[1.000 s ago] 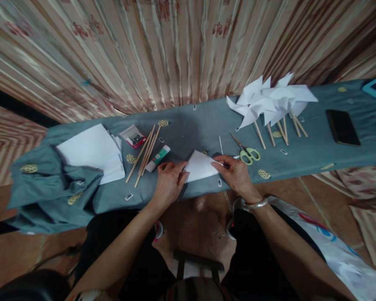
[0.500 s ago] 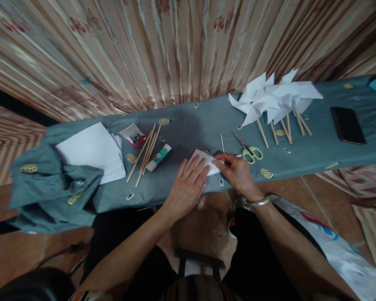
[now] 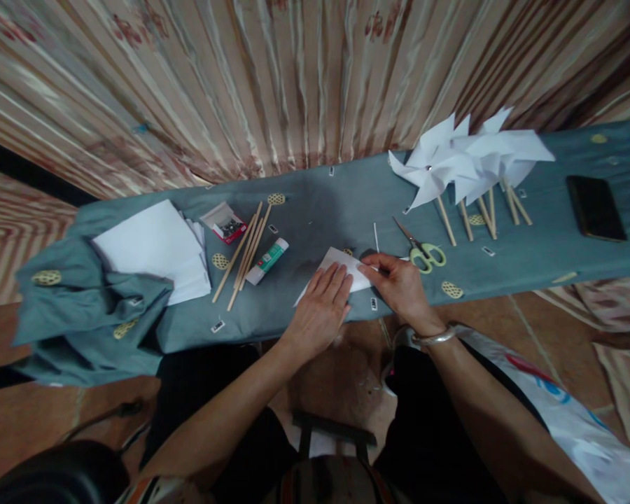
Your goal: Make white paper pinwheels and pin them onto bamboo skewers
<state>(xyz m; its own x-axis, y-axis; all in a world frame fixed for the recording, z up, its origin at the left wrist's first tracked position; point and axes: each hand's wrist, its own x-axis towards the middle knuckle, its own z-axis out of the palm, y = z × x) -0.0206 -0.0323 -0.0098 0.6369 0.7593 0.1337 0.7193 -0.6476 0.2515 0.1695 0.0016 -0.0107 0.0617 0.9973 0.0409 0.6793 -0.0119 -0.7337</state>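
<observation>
A folded sheet of white paper [image 3: 337, 257] lies near the front edge of the cloth-covered table. My left hand [image 3: 319, 308] rests flat over it, fingers stretched out and pressing down. At the paper's right corner, my right hand [image 3: 400, 288] pinches the edge between thumb and fingers; a silver bangle is on that wrist. Just right of this hand lie scissors [image 3: 426, 257] with light green handles, blades partly apart. A thin white strip [image 3: 376, 237] is beyond the right hand. Left of the paper is a green and white glue stick [image 3: 267, 262].
Several wooden sticks [image 3: 248, 253] lie beside a small red and white open box [image 3: 225, 223]. A white paper stack [image 3: 150, 241] is at left, near bunched cloth [image 3: 94, 315]. White pinwheels [image 3: 475, 161] on sticks and a black phone [image 3: 596, 208] lie at right. A curtain [image 3: 294, 91] hangs behind.
My left hand has slid slightly to the right across the paper, and a paper corner now shows to its left. My right hand keeps its pinch. The view has shifted a little.
</observation>
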